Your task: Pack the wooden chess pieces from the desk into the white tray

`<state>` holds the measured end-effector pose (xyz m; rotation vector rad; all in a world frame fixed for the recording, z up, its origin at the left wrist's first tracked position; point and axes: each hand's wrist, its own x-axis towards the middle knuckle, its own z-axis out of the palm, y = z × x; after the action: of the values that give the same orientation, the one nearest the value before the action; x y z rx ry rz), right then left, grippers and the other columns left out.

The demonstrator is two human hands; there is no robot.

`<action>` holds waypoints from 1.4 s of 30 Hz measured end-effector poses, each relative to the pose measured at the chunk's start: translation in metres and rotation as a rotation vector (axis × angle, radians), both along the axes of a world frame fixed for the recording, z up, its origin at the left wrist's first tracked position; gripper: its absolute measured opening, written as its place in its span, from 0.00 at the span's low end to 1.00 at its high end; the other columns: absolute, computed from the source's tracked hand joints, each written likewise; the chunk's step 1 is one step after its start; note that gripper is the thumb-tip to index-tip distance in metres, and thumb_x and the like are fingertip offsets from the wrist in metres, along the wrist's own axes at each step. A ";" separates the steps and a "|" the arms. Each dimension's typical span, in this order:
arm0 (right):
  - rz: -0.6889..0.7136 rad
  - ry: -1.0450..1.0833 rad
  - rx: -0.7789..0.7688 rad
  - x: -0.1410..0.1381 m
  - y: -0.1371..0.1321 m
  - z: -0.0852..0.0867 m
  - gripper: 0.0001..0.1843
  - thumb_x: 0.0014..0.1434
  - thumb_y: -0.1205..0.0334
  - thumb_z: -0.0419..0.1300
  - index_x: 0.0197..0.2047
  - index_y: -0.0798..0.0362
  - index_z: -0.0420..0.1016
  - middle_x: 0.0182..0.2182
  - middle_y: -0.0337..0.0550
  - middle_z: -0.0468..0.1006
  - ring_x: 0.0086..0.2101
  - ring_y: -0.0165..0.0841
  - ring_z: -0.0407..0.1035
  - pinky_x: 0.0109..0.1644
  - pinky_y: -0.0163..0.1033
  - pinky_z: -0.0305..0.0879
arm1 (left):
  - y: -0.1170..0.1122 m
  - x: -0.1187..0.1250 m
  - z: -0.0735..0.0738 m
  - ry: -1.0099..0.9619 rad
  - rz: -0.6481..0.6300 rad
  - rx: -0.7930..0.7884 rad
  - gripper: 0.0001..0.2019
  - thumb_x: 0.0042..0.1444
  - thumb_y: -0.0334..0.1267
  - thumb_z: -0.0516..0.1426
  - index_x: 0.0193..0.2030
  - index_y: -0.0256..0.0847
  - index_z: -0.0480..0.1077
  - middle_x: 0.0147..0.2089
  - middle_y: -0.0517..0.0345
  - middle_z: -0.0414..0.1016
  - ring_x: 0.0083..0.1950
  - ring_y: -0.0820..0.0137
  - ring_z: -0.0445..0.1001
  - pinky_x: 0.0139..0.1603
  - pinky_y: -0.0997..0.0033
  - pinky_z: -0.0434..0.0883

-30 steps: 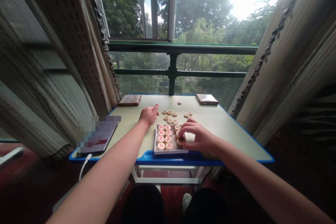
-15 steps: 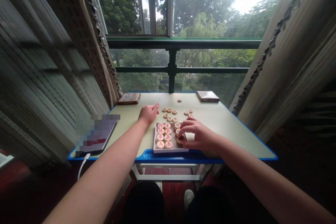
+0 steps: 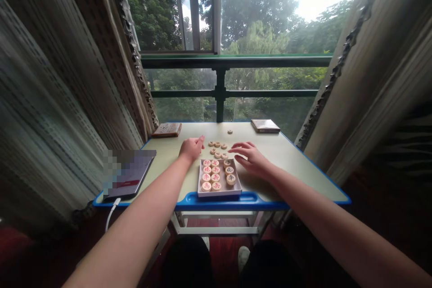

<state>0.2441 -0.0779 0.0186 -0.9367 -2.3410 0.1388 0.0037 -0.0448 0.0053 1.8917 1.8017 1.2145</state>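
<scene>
A shallow white box (image 3: 219, 193) lies near the front edge of the table. On its left side stand two columns of xiangqi pieces with red characters (image 3: 215, 170); a column with black characters (image 3: 230, 170) runs along the right. My left hand (image 3: 191, 149) rests in a loose fist beyond the box, to the left of it; whatever its fingers might hold is hidden. With fingers stretched out and apart, my right hand (image 3: 250, 157) hovers past the box's far right corner. Its fingertips are close to loose black-character pieces (image 3: 224, 155) on the table and partly cover that area.
Another piece (image 3: 230, 131) lies alone farther back. Flat boxes stand at the rear corners, one left (image 3: 167, 129) and one right (image 3: 265, 126). A dark tablet-like device (image 3: 130, 177) with a white cable (image 3: 110, 215) sits at the left edge of the pale table (image 3: 297, 175).
My right hand has let go of a black-character piece at the box's right column and moved up and away from it. The left hand stays in place. The view tilts slightly.
</scene>
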 end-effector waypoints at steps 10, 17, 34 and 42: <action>-0.156 -0.081 -0.035 0.008 0.010 -0.003 0.10 0.50 0.70 0.55 0.32 0.54 0.77 0.39 0.45 0.77 0.40 0.35 0.66 0.47 0.42 0.61 | -0.002 -0.004 -0.002 -0.002 0.028 -0.007 0.24 0.53 0.54 0.44 0.18 0.41 0.68 0.15 0.59 0.68 0.22 0.70 0.68 0.27 0.71 0.61; -0.242 -0.059 -0.056 0.014 0.003 0.000 0.04 0.48 0.63 0.61 0.28 0.53 0.76 0.28 0.43 0.78 0.34 0.36 0.66 0.37 0.40 0.63 | -0.001 -0.006 -0.003 -0.038 0.041 -0.020 0.24 0.52 0.54 0.44 0.18 0.41 0.69 0.15 0.59 0.68 0.21 0.70 0.68 0.26 0.72 0.61; 0.039 0.157 -0.119 -0.004 -0.077 0.005 0.07 0.48 0.63 0.62 0.32 0.53 0.71 0.32 0.42 0.73 0.35 0.32 0.64 0.39 0.38 0.62 | 0.012 -0.011 -0.009 -0.231 0.144 0.016 0.23 0.51 0.52 0.45 0.18 0.40 0.69 0.15 0.57 0.68 0.21 0.69 0.68 0.25 0.71 0.62; 0.078 0.069 -0.096 -0.005 -0.075 0.005 0.08 0.48 0.61 0.63 0.32 0.53 0.73 0.31 0.43 0.70 0.36 0.33 0.63 0.43 0.40 0.62 | 0.014 -0.011 -0.010 -0.216 0.133 0.001 0.22 0.51 0.51 0.45 0.18 0.40 0.69 0.14 0.58 0.68 0.20 0.70 0.67 0.24 0.71 0.61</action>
<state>0.2389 -0.1533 0.0239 -0.8722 -2.3251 0.3132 -0.0071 -0.0312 -0.0050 1.5923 1.8326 1.4048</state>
